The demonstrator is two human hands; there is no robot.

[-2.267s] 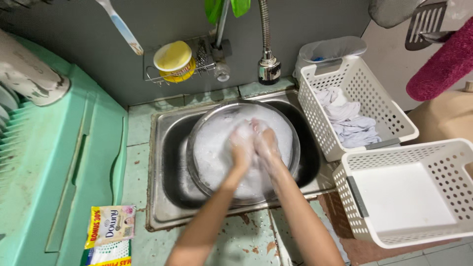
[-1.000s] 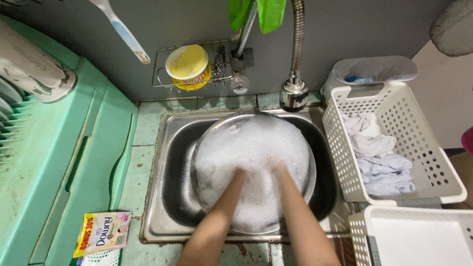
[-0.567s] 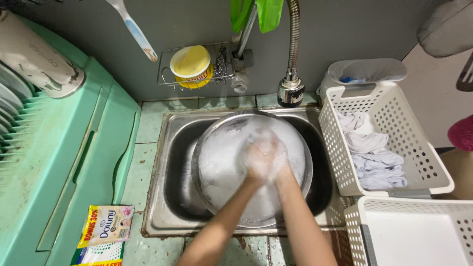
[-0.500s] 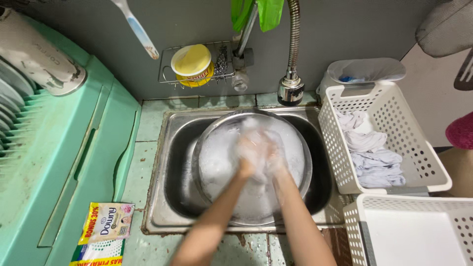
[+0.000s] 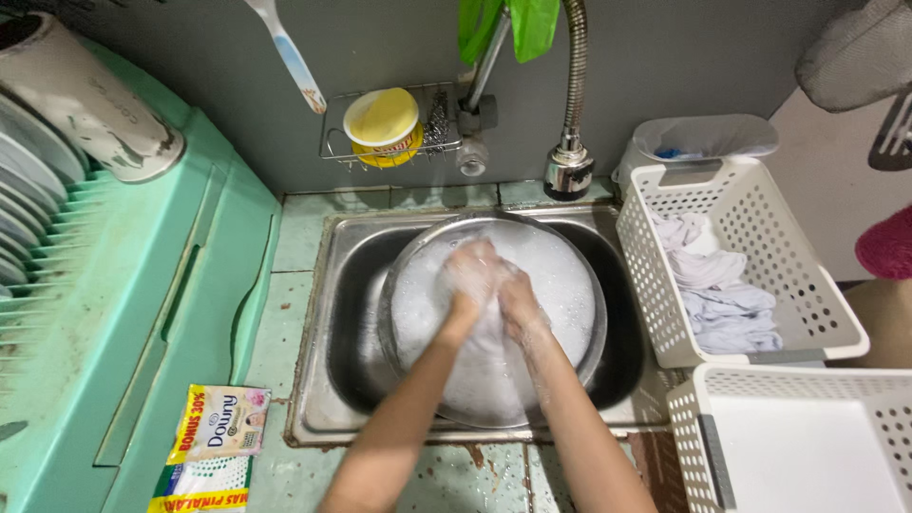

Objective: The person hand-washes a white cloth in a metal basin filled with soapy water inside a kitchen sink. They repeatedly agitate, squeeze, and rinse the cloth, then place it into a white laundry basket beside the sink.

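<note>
Grey wall (image 5: 693,57) behind, pale green tiled counter (image 5: 294,237) below, steel sink (image 5: 351,285) at centre.

Basin (image 5: 579,285): round, metal, sitting in the sink, filled with white suds; its contents below the foam are hidden.

Left hand (image 5: 470,275) and right hand (image 5: 518,304): both coated in foam over the basin's middle, pressed together, fingers curled closed. Whether they pinch cloth or only suds cannot be told; a pale foamy mass (image 5: 489,332) hangs between the wrists.

Faucet (image 5: 570,161): flexible metal hose at 12 o'clock, its top cut off by the frame edge. Green leaf-like piece (image 5: 518,24) beside it, also cut off.

Wire rack (image 5: 380,142): on the wall at 11 o'clock, holding a round yellow tub (image 5: 382,123) with a pale lid; dark scrubber-like item at its right end is hard to make out.

Brush handle (image 5: 285,52): blue and white, at 11 o'clock, upper end cut off.

Dish rack (image 5: 123,313): mint green, at 9 o'clock, plates (image 5: 24,209) at its edge, partly out of frame.

Sachets (image 5: 214,446): at 7 o'clock, flat, rectangular; upper one light blue with a yellow band, lower one yellow and red, cut off at the bottom.

Basket (image 5: 655,285): white, perforated, at 3 o'clock, holding pale crumpled cloths (image 5: 722,294). Second basket (image 5: 807,456) at 5 o'clock, cut off. Lined bin (image 5: 703,138) at 2 o'clock.
</note>
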